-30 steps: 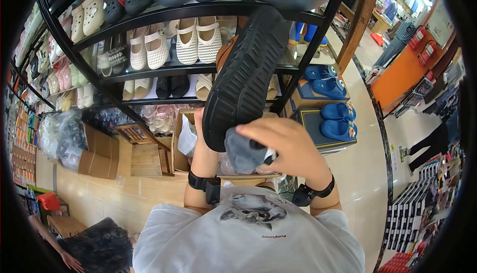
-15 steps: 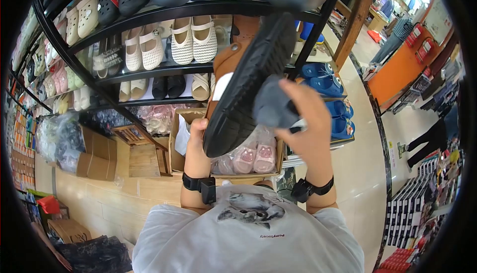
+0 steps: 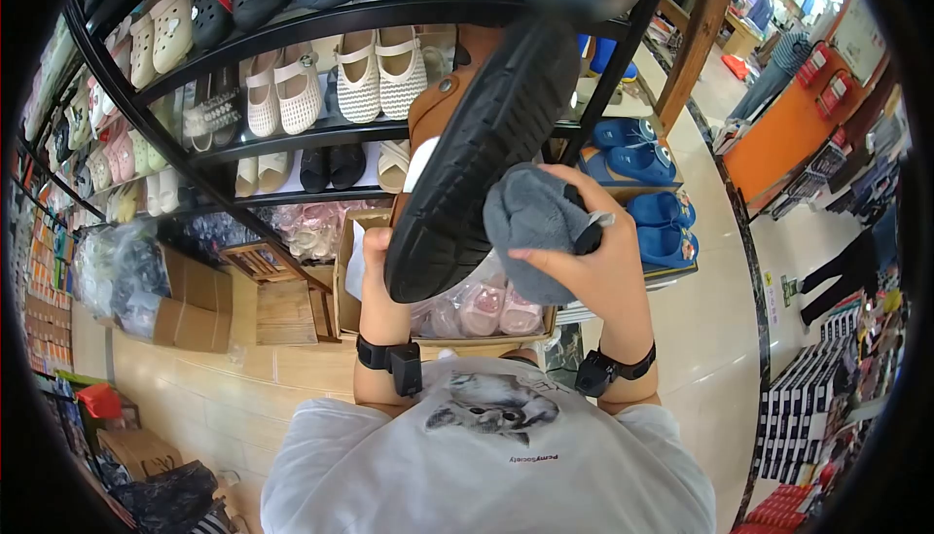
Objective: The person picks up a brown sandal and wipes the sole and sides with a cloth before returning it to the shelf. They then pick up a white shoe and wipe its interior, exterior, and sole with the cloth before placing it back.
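Observation:
A brown clog with a thick black ridged sole point(image 3: 477, 164) is held up in front of me, tilted, its sole facing right and toward me. My left hand point(image 3: 377, 254) grips its near end from the left; the thumb shows and the other fingers are hidden behind the shoe. Bunched in my right hand point(image 3: 603, 262) is a grey cloth point(image 3: 540, 228), thumb over its front. The cloth lies beside the sole's right edge; whether it touches cannot be told. Brown upper with a round stud point(image 3: 433, 101) shows along the sole's left side.
A black shelf rack point(image 3: 321, 33) with pairs of clogs and flats stands ahead. Below it are a cardboard box point(image 3: 347, 286) of bagged pink slippers point(image 3: 482, 310) and a wooden stool point(image 3: 287, 312). Blue slippers point(image 3: 662, 232) sit at right. Farther right, a person point(image 3: 846, 271) stands.
My right hand with the cloth has shifted slightly down, and the cloth shows more sharply. The shoe has moved a little left, with its sole turned more toward me.

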Tool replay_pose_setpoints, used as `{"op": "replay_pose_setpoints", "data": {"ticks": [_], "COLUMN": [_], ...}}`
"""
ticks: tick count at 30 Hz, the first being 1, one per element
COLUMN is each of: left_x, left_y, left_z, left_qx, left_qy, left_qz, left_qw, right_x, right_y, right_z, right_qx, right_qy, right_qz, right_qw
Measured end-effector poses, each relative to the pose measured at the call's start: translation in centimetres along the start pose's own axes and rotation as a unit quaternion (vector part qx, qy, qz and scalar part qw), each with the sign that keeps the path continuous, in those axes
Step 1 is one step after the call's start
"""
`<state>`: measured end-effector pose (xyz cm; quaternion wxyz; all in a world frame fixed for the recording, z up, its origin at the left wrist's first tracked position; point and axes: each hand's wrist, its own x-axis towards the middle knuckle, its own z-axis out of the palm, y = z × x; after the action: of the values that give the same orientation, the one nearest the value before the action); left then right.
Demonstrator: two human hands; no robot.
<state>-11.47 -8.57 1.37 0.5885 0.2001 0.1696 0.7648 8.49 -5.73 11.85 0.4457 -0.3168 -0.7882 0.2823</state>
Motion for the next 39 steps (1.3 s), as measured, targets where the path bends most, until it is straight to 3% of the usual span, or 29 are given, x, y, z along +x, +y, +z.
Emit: {"op": "replay_pose_setpoints", "data": {"ticks": [5,7,9,11,17,21,31,33,36,39], "left_x": [0.6,0.6,0.3,0.1,-0.1,-0.3,0.9,1.1,0.5,-2.4], "left_y": [-0.2,-0.4,-0.4,-0.2,-0.2,-0.4,0.1,0.2,-0.3,0.1], "left_z": [-0.5,-0.5,-0.5,-0.5,-0.8,-0.9,-2.0,-2.3,-2.9,-1.6], "left_qx": [0.0,0.004,0.006,0.015,0.01,0.005,-0.047,-0.071,-0.193,-0.046], "left_qy": [-0.004,0.001,0.005,0.008,0.003,0.006,-0.063,-0.085,-0.18,-0.029], "left_qz": [0.035,0.042,0.044,0.048,0.043,0.035,0.003,-0.005,-0.049,-0.026], "left_qw": [0.999,0.999,0.999,0.999,0.999,0.999,0.997,0.994,0.963,0.998], "right_x": [0.5,0.6,0.4,0.1,-0.3,-0.2,0.4,0.8,1.6,2.7], "right_y": [2.3,2.2,1.6,1.1,0.3,0.5,0.6,0.8,1.3,2.0], "right_z": [-0.2,-0.4,-0.8,-0.9,-0.8,-0.8,-0.4,-0.5,-1.3,-2.3], "right_qx": [-0.038,0.04,0.032,-0.002,0.065,0.022,0.036,0.061,0.093,0.125], "right_qy": [0.091,0.121,0.12,0.14,0.165,0.171,-0.097,-0.083,0.053,0.18], "right_qz": [0.064,0.06,0.048,-0.023,-0.076,-0.107,-0.08,-0.078,-0.088,-0.105], "right_qw": [0.993,0.99,0.991,0.99,0.981,0.979,0.991,0.992,0.99,0.97]}}
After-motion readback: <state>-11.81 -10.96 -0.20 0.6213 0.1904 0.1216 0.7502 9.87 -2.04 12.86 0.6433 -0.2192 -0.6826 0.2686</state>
